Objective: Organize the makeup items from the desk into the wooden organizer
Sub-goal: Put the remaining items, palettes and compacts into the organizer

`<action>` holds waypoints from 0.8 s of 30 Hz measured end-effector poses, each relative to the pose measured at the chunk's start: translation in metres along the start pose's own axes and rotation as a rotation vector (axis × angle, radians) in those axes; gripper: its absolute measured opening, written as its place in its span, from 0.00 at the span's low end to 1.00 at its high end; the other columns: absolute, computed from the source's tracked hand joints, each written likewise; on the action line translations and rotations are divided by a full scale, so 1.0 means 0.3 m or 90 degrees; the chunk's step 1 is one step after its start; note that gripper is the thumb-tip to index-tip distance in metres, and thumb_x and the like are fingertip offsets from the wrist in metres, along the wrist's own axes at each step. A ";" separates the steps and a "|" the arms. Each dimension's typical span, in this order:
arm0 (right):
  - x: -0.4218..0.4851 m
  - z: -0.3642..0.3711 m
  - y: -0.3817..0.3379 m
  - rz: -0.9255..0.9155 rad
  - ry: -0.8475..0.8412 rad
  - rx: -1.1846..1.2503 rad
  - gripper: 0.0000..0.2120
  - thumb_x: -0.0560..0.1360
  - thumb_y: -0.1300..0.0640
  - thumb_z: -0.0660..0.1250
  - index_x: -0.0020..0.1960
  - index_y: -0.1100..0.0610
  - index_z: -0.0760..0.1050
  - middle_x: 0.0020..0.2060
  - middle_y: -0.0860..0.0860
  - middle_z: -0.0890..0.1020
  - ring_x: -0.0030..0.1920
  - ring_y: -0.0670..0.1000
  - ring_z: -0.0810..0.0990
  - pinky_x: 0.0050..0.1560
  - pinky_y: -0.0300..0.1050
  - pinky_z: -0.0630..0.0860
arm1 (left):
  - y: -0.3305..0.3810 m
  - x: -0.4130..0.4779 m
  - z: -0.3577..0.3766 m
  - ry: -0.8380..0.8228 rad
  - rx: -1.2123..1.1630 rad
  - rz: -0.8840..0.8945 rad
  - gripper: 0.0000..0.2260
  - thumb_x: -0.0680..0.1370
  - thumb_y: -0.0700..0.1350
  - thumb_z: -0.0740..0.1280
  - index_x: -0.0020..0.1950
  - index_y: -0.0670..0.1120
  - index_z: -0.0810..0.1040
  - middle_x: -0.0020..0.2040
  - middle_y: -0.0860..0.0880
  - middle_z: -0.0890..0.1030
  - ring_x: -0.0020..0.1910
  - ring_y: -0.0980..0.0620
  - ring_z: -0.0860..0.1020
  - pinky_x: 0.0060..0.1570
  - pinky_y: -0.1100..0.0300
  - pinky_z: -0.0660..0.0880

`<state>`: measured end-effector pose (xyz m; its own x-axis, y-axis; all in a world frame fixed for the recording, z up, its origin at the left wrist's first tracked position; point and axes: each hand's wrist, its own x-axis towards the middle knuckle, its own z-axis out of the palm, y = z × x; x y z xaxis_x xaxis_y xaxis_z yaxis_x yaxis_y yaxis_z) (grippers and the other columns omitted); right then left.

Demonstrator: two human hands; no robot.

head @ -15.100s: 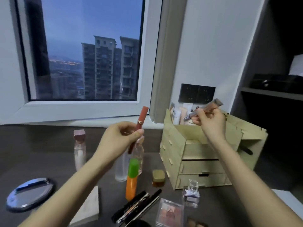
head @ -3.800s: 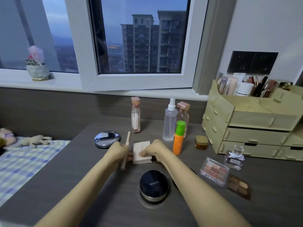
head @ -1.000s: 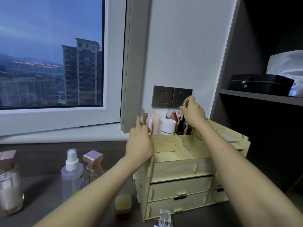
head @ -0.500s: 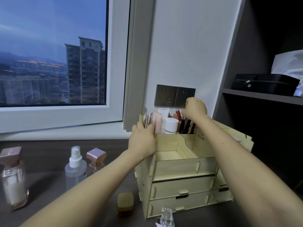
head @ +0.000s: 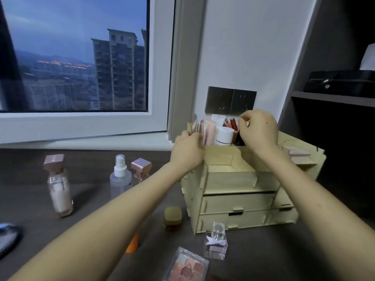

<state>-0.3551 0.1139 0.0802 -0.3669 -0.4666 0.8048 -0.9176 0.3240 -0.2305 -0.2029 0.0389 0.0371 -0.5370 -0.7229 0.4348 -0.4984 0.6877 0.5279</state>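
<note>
We see a dark wall socket just above the grip. A window lies far left of it, a black case upper right.

No word, brand or number can be read anywhere. The small clear square glass perfume bottle with a pale bow has a pale label on its front. The white-capped white plastic jar standing in the pale wooden organizer has faint grey print under its cap, but both are too blurred to make out. The clear-lidded pink eyeshadow palette shows only a triangular emblem, no letters.
</note>
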 end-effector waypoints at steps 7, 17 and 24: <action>-0.405 -0.191 -0.159 -0.077 -0.264 0.240 0.05 0.73 0.54 0.68 0.42 0.50 0.83 0.32 0.38 0.80 0.37 0.38 0.77 0.39 0.31 0.71 | -0.105 -0.211 -0.171 0.022 -0.071 0.010 0.17 0.73 0.32 0.57 0.53 0.45 0.81 0.55 0.47 0.81 0.54 0.51 0.77 0.47 0.67 0.67; -0.665 0.135 -0.296 -0.095 -0.514 0.106 0.21 0.75 0.60 0.64 0.68 0.58 0.67 0.64 0.56 0.70 0.65 0.58 0.69 0.64 0.50 0.68 | -0.290 -0.496 -0.275 -0.033 0.033 -0.103 0.10 0.74 0.38 0.64 0.50 0.47 0.81 0.43 0.51 0.77 0.47 0.52 0.76 0.42 0.64 0.68; -0.642 0.310 -0.304 -0.036 -0.632 -0.016 0.26 0.74 0.59 0.65 0.69 0.58 0.62 0.65 0.60 0.69 0.63 0.62 0.71 0.61 0.51 0.71 | -0.290 -0.504 -0.270 -0.018 -0.012 -0.069 0.10 0.75 0.37 0.62 0.49 0.46 0.82 0.41 0.50 0.77 0.41 0.54 0.74 0.38 0.66 0.68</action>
<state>-0.2149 0.0978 -0.1047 -0.2959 -0.9552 -0.0109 -0.9382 0.2927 -0.1846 -0.0231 0.0830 -0.0155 -0.5001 -0.7902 0.3542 -0.5411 0.6045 0.5846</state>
